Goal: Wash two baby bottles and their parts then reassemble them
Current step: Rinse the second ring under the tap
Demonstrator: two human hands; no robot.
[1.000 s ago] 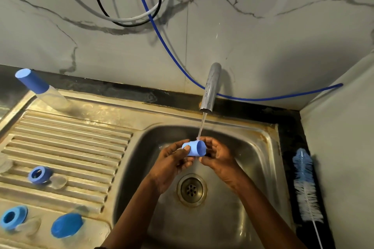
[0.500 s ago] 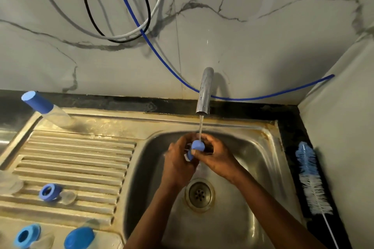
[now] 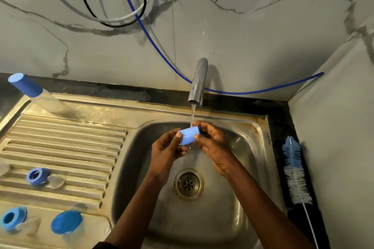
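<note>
A light blue bottle cap lies on its side under the running water from the tap, above the sink basin. My left hand pinches its left end and my right hand grips its right end. On the drainboard lie a blue collar ring with a clear teat beside it, a second blue ring with a clear teat, and a blue cap on a clear bottle.
A clear bottle with a blue cap stands at the drainboard's back left corner. A blue and white bottle brush lies on the dark counter right of the sink. The drain sits mid-basin. Cables and a blue hose hang on the marble wall.
The cap has been turned in my hands, from end-on half a second ago to lying sideways under the stream. The view has shifted slightly.
</note>
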